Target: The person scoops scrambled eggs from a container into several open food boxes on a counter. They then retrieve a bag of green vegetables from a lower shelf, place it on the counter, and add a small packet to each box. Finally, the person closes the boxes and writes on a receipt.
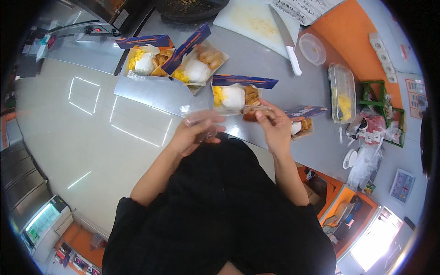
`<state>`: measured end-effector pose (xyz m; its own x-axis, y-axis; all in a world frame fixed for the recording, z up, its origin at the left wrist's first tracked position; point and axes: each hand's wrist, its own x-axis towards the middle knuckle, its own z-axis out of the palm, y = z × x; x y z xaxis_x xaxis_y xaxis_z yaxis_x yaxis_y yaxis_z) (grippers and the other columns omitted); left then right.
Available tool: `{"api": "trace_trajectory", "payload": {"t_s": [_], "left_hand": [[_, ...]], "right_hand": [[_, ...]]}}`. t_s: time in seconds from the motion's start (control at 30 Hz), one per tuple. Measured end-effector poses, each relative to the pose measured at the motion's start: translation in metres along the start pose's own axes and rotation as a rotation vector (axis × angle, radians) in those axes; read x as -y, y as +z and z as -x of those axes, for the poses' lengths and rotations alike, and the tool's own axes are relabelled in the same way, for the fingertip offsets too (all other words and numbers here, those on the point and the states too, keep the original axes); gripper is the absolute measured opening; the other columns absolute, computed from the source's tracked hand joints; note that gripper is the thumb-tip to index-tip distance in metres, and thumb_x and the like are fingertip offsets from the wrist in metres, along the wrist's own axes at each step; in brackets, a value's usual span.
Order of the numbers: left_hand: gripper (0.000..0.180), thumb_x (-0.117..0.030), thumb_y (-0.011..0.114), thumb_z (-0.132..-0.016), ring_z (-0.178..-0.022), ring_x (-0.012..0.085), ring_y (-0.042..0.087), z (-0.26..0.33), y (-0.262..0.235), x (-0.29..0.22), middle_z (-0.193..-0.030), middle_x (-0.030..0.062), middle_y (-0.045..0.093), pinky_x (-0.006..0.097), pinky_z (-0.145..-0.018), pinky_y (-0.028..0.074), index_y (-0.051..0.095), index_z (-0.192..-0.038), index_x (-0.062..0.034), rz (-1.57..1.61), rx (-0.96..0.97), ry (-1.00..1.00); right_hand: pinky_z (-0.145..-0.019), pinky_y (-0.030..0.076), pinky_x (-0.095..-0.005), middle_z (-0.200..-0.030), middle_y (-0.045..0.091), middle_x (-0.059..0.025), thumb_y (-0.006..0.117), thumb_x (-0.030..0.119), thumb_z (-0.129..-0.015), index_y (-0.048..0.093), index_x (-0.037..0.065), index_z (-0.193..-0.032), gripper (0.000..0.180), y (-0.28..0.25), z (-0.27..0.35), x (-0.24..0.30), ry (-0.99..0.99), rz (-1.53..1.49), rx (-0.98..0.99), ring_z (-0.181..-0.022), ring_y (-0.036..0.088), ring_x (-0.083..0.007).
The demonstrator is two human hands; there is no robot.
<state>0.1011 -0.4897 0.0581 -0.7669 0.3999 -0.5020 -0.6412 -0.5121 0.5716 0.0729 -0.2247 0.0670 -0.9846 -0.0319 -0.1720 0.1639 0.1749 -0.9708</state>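
Clear plastic, a small lidded cup (201, 123), sits cupped in the left hand (195, 133), fingers curled round it, while the right hand (275, 126) pinches the cup's see-through lid (255, 110) between thumb and fingertips. Just beyond both hands an open meal box (236, 97) of rice and fried pieces rests on the steel counter (256, 59); two more boxes (174, 62) stand farther left, and a white-handled knife (288, 40) lies on a cutting board (250, 20).

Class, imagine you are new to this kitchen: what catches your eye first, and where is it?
Open meal boxes with white rice and yellow pieces line the steel counter at upper centre. Just below, the left hand and right hand hold a clear plastic lid. A white-handled knife lies on the cutting board.
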Motion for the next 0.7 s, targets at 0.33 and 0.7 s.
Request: {"api": "trace_trajectory", "payload": {"t_s": [0.33, 0.7], "left_hand": [[0.052, -0.03, 0.063, -0.095, -0.109, 0.0331, 0.064, 0.016, -0.084, -0.073, -0.129, 0.0213, 0.059, 0.045, -0.078, 0.059, 0.046, -0.135, -0.0015, -0.024, -0.05, 0.057], [0.055, -0.034, 0.051, -0.098, -0.111, 0.0319, 0.063, 0.015, -0.088, -0.077, -0.136, 0.0205, 0.055, 0.05, -0.087, 0.058, 0.04, -0.144, -0.0066, 0.184, 0.114, -0.018]], "right_hand": [[-0.092, 0.05, -0.0329, -0.11, 0.07, -0.0105, 0.064, 0.004, -0.09, 0.066, 0.002, -0.109, 0.019, 0.059, -0.021, -0.017, -0.113, 0.501, 0.283, -0.103, 0.065, -0.0209], [-0.086, 0.05, -0.0339, -0.112, 0.066, -0.0111, 0.079, 0.02, -0.08, 0.059, 0.004, -0.122, 0.049, 0.104, -0.015, 0.031, -0.343, 0.676, 0.158, -0.097, 0.064, -0.0225]]}}
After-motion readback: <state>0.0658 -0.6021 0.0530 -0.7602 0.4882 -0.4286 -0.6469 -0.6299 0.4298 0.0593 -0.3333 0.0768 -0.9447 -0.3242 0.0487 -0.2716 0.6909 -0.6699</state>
